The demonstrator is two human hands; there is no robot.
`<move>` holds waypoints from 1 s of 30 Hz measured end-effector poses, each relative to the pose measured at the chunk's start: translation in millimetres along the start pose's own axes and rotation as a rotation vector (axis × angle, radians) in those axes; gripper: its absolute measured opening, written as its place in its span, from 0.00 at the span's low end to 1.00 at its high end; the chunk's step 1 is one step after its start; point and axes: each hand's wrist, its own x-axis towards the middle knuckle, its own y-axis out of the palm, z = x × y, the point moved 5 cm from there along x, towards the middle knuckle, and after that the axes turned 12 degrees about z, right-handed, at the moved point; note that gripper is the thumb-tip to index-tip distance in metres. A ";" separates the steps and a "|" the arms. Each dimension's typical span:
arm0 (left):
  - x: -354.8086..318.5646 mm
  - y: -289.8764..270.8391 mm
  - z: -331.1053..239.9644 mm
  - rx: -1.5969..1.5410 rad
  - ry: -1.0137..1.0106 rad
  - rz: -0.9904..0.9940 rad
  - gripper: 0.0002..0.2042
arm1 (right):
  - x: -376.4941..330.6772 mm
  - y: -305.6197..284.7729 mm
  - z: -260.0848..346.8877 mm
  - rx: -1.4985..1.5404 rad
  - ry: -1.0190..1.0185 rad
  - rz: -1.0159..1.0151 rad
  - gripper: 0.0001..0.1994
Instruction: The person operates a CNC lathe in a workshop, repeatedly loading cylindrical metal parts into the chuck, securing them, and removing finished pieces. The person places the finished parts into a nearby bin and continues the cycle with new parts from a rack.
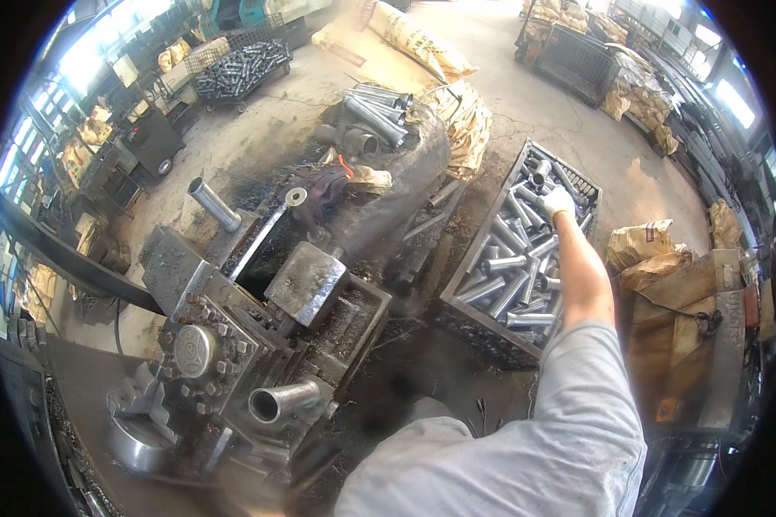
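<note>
My right arm, in a grey sleeve, reaches far out over a metal crate (451,291) of loose steel tubes (510,293). The white-gloved right hand (558,202) rests among the tubes toward the crate's far end. A tube with a flared, open end (541,170) lies right beside its fingers. The back of the glove hides the fingertips, so whether they grip a tube cannot be made out. My left hand does not show. On the left, a greasy metal machine (233,345) carries a short tube (284,401) near its front, its open end facing left.
Another tube (214,205) stands tilted on the machine's far side. More tubes (378,114) are stacked beyond it, near dark cloths (323,194). A wheeled basket of metal parts (243,73) stands at the back left. Brown sacks (642,246) lie right of the crate.
</note>
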 end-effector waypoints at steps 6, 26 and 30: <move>-11.2 18.0 -5.8 -1.159 -0.367 -0.157 0.27 | -222.7 26.5 178.3 0.292 -0.428 0.247 0.26; -14.3 -4.1 -69.3 -1.432 -0.297 0.015 0.23 | -694.0 160.0 385.3 0.062 -1.585 0.894 0.31; -6.4 -35.1 -26.6 -1.319 -0.462 -0.174 0.23 | -691.0 234.3 407.6 -0.383 -1.518 0.698 0.27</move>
